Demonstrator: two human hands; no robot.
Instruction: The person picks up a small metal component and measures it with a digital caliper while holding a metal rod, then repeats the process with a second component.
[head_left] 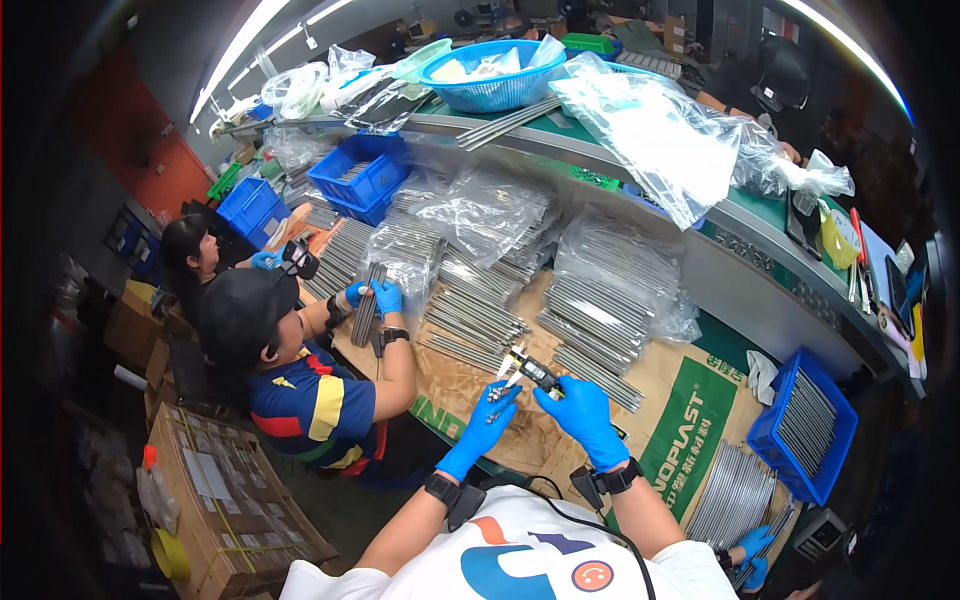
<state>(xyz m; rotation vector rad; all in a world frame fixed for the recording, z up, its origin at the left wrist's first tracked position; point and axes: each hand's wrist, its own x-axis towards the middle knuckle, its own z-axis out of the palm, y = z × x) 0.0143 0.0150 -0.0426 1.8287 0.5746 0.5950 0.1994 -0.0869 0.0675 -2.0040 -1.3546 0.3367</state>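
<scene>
My right hand (588,418), in a blue glove, is closed round a digital caliper (540,375). The caliper's jaws point left, close above the fingers of my left hand (487,428). That hand, also gloved in blue, is closed on some thin metal rods (493,394), seen nearly end-on; whether the jaws touch them is too small to tell. Just beyond both hands, bundles of steel rods (595,318) lie on brown paper sheeting (530,440), some under clear plastic bags (625,262). A shorter row of rods (600,377) lies beside the caliper.
At my left a co-worker (315,390) holds a bunch of rods (369,305); another person sits beyond. A blue bin (765,438) of rods stands at the right, near another person's gloved hands (755,555). A raised shelf (560,150) carries a blue basket (490,92).
</scene>
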